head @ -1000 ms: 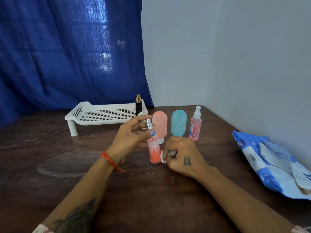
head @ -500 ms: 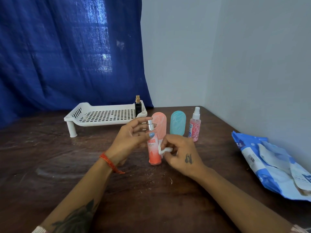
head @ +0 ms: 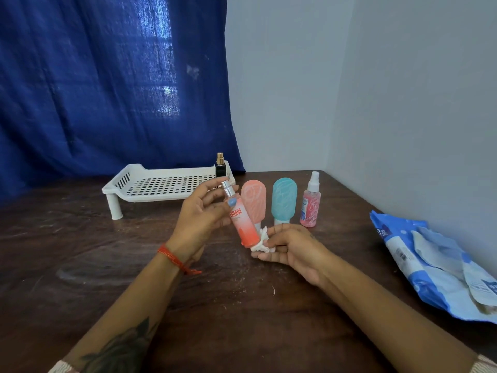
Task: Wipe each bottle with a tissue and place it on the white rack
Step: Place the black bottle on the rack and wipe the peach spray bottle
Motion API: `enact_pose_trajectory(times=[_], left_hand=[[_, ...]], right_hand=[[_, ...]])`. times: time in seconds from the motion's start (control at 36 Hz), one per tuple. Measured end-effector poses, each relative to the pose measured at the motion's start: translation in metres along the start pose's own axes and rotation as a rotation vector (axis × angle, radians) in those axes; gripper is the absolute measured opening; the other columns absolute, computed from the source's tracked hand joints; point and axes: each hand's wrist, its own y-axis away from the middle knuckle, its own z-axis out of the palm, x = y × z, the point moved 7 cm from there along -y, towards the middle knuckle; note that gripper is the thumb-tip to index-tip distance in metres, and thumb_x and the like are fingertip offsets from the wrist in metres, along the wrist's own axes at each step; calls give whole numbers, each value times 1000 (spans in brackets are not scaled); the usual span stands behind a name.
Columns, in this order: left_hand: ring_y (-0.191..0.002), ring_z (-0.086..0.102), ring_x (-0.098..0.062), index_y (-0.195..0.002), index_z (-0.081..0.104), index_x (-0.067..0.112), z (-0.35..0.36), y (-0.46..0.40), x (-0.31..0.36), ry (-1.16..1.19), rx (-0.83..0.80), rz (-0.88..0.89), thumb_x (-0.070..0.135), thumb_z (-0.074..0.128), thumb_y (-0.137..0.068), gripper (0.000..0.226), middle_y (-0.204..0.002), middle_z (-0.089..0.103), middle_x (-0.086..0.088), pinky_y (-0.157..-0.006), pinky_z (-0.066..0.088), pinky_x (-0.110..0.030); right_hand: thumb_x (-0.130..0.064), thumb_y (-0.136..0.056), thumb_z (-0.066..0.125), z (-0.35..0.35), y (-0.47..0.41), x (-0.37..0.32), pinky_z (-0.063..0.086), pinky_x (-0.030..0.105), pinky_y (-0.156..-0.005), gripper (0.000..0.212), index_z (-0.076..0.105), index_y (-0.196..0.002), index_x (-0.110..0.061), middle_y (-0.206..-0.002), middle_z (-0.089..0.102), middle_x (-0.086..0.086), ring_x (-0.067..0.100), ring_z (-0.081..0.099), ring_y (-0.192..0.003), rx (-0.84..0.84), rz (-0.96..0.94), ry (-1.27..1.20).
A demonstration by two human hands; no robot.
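My left hand (head: 200,220) grips an orange-pink spray bottle (head: 242,222) near its silver top and holds it tilted, lifted off the table. A crumpled white tissue (head: 262,242) is pressed under the bottle's base by my right hand (head: 291,251), which lies palm up and holds the tissue in its fingers. The white rack (head: 161,184) stands behind on short legs, with a small black bottle (head: 220,168) at its right end. A peach tube (head: 254,201), a teal tube (head: 284,200) and a pink spray bottle (head: 310,204) stand in a row on the table.
A blue and white tissue pack (head: 441,267) lies open at the right, close to the wall. The dark wooden table (head: 134,265) meets grey walls at the back right corner. A blue curtain (head: 107,90) hangs behind the rack.
The orange-pink bottle went from standing upright on the table to tilted and lifted. My right hand turned palm up and brought the tissue from the bottle's side to under its base.
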Motion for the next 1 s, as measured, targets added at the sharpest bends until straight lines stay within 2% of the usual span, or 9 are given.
enact_pose_trajectory(times=[0.14,0.31,0.42,0.5,0.56,0.64,0.75,0.89,1.0], left_hand=[[-102,65,-14,-108,57,27,0,-1,1,1,2,14,-2,58,-86,36,-110,67,3,-72,59,-29],[-99,66,-12,-115,56,25,1,-1,0,-98,-33,33,0,61,-85,39,-113,67,1,-72,59,-29],[-101,66,-18,-120,56,23,5,-1,1,-221,-85,67,1,65,-82,45,-119,64,-5,-70,57,-24],[-93,68,-10,-113,58,30,10,2,3,-273,-128,85,1,69,-79,46,-117,63,1,-73,56,-21],[-89,69,-9,-111,58,31,13,3,3,-277,-150,91,0,70,-77,48,-115,63,3,-77,56,-23],[-91,69,-11,-113,58,28,15,4,3,-269,-157,99,-1,71,-75,49,-112,65,-2,-81,56,-25],[-91,68,-5,-107,57,34,17,6,6,-298,-159,124,-2,71,-75,50,-106,67,2,-76,55,-18],[-94,67,-10,-107,58,36,14,6,8,-331,-136,142,1,71,-75,49,-106,66,-2,-77,55,-20],[-87,67,-7,-111,59,31,16,6,8,-354,-144,126,-1,73,-73,52,-101,65,-3,-76,56,-21]], right_hand=[[14,-88,42,4,4,7,55,24,-48,35,42,-122,7,-120,55,31,31,71,-67,-57,135,-182],[1,-86,52,-2,11,-5,49,18,-41,18,57,-103,3,-83,69,19,17,67,-55,34,38,66],[-8,-88,58,-14,15,-33,52,19,-50,6,62,-91,-12,-86,68,7,12,66,-60,261,-373,423],[-10,-85,65,-7,34,-58,52,11,-64,16,63,-95,-22,-93,64,-12,3,65,-76,400,-928,673],[-8,-83,67,7,49,-65,46,4,-75,19,68,-101,-13,-97,65,-7,-1,60,-87,443,-1253,816],[-10,-85,62,29,59,-66,43,9,-88,21,69,-104,-6,-103,66,8,8,56,-98,427,-1474,1008],[0,-70,77,51,55,-61,53,33,-83,36,69,-104,-2,-107,65,20,31,63,-96,392,-1512,1311],[0,-57,85,57,52,-57,55,38,-78,47,70,-101,-2,-106,66,20,35,65,-95,315,-1490,1455],[2,-63,80,54,55,-58,55,37,-79,33,71,-94,-2,-103,67,18,33,65,-92,282,-1465,1421]])
